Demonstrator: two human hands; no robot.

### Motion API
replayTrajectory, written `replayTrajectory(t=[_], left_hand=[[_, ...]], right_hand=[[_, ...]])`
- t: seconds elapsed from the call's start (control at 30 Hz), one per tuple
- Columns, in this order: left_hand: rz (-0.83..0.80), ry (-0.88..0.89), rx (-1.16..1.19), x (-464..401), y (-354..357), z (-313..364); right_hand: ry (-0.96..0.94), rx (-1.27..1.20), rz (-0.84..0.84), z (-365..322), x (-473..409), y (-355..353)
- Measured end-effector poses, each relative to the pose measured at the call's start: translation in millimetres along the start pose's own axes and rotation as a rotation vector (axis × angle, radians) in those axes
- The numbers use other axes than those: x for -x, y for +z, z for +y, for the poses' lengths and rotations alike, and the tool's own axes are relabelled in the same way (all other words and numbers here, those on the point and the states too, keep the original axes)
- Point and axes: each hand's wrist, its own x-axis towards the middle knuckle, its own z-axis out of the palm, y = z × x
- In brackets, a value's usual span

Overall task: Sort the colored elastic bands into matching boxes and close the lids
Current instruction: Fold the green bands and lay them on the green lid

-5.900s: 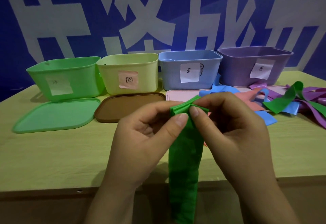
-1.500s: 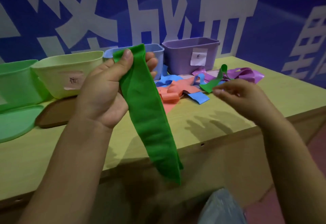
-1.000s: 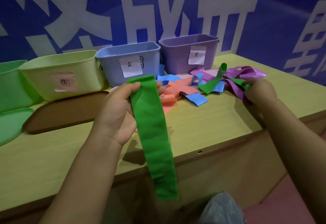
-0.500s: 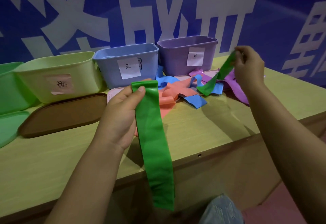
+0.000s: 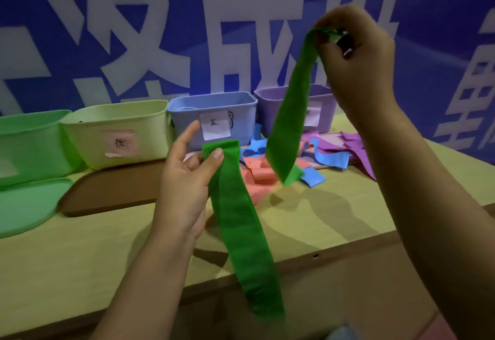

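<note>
Head view: left hand (image 5: pixel 187 187) pinches green band (image 5: pixel 241 232) hanging past bench (image 5: pixel 80 254) front edge; right hand (image 5: pixel 356 53) grips second green band (image 5: pixel 290 115) above pile. Bands limp, light; hold top ends.

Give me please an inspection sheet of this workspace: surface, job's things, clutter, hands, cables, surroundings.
Surface: light wooden table.
Job's things: four open boxes in a row: green box, yellow-green box, blue box, purple box; green lid and brown lid flat in front.
Clutter: loose pile of bands, blue, orange and purple.
Hands: left hand pinches a hanging green band; right hand holds up a second green band.
Cables: nothing seen.
Surroundings: blue wall with large white characters.
</note>
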Motion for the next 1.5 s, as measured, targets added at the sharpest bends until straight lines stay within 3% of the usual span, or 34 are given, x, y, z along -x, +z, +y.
replayTrajectory(t=[0.27, 0.43, 0.57, 0.8, 0.93, 1.13, 1.5], left_hand=[[0.062, 0.2, -0.031, 10.2, -15.6, 33.4], [0.08, 0.22, -0.059, 19.8, -29.4, 54.5], [0.087, 0.259, -0.137, 31.4, -37.7, 69.2], [0.152, 0.243, -0.152, 38.3, -46.4, 79.5], [0.117, 0.211, -0.068, 45.4, -50.2, 81.7], [0.047, 0.125, -0.071, 51.9, -56.0, 73.4], [-0.073, 0.145, -0.033, 52.8, -62.5, 53.0]], right_hand=[[-0.219, 0.031, -0.016, -72.5, -7.3, -4.7], [-0.305, -0.072, -0.079, -119.1, -5.9, -12.6], [-0.334, -0.246, -0.284, -151.4, -1.2, -15.7], [-0.159, -0.471, -0.514, -175.4, 21.5, -1.2], [0.101, -0.735, -0.611, -179.6, 49.3, 5.3], [0.441, -0.855, -0.501, -172.8, 97.5, 20.0], [0.55, -0.746, -0.42, -157.9, 114.6, 34.2]])
